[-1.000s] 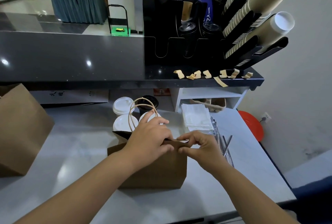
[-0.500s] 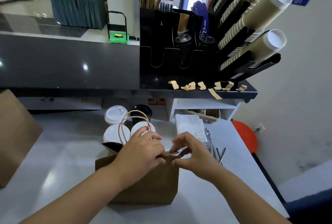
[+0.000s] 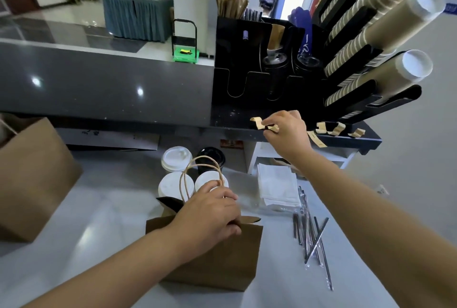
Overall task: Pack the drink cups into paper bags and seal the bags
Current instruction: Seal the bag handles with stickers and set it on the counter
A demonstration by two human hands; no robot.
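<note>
the small brown paper bag [image 3: 212, 258] stands upright on the white table [image 3: 99, 221], in the middle of the view and near the front edge. its top is folded over. the left hand [image 3: 210, 211] grips that fold from above, with the fingers curled over it. the bag's twine handle [image 3: 183, 181] loops up behind the knuckles.

just behind the bag, three white-lidded cups [image 3: 173, 184] and one black-lidded cup [image 3: 211, 158] stand close together on the table, outside the bag.

the right hand [image 3: 286, 132] is stretched up to the black ledge [image 3: 371, 140] above the table. its thumb and fingertips pinch a brown tape strip [image 3: 272, 128] at the ledge's edge. more strips [image 3: 337, 129] curl along the same edge on both sides of the hand.

a stack of white napkins [image 3: 277, 187] lies to the right of the cups. wrapped straws [image 3: 314, 238] are scattered nearer, beside the bag. a bigger brown bag [image 3: 32, 179] stands at the far left of the table. above the ledge on the right, a black rack [image 3: 358, 92] holds long slanted rows of stacked paper cups.
</note>
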